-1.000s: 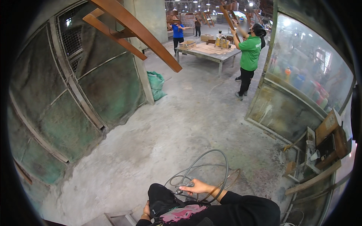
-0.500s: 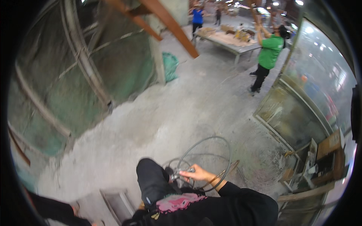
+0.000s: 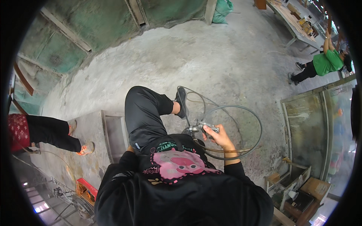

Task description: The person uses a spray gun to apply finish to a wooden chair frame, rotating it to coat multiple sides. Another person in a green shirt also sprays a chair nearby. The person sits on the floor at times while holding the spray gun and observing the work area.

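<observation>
My right hand (image 3: 218, 136) is closed around the handle of a metal spray gun (image 3: 196, 128), held just beyond my lap. A grey hose (image 3: 260, 128) loops out wide to the right of the gun and back across my wrist. A thinner brownish hose (image 3: 245, 150) crosses the same wrist. My left arm hangs at my side, and only a sliver of my left hand (image 3: 131, 149) shows beside my black-clad thigh (image 3: 141, 109). The fingers of that hand are hidden.
A low grey frame (image 3: 107, 135) stands left of my leg. Beyond it is another person's leg (image 3: 56, 132). At right are a dusty glazed panel (image 3: 307, 124) and a cardboard box (image 3: 315, 188). A person in green (image 3: 327, 63) stands near a table (image 3: 284, 17).
The view has tilted down and turned, so more of my body and the person at left show. My right hand keeps its grip on the spray gun.
</observation>
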The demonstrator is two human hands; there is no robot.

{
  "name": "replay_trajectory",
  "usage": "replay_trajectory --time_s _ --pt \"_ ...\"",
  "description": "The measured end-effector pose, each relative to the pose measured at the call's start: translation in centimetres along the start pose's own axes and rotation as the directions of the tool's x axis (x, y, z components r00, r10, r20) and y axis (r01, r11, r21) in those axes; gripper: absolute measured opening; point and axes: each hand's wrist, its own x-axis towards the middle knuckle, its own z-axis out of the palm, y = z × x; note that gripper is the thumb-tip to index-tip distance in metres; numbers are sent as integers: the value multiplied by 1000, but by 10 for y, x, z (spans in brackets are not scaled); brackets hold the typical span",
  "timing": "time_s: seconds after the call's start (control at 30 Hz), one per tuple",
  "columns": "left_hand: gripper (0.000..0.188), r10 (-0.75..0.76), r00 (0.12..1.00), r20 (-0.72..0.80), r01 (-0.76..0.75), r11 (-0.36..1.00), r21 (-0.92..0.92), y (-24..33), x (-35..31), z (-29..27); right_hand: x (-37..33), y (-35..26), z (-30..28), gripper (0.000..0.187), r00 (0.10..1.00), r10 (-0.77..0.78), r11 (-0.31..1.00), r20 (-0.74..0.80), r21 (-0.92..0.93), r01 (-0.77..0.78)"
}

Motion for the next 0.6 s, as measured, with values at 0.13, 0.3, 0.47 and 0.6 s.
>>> replay_trajectory --time_s 0.13,0.3,0.47,0.6 --pt "75 18 1000 0 -18 1000 9 7 -4 3 6 2 0 47 1000 -26 999 17 23 26" --pt "75 40 999 31 -41 999 33 17 2 10 8 5 -2 48 998 -69 996 11 66 68" --pt "75 49 987 155 -57 997 43 46 18 36 7 7 -2 52 1000 -19 1000 -23 -20 19" --pt "75 37 979 202 -41 999 13 61 25 46 5 5 -5 55 996 -83 995 42 -56 85"
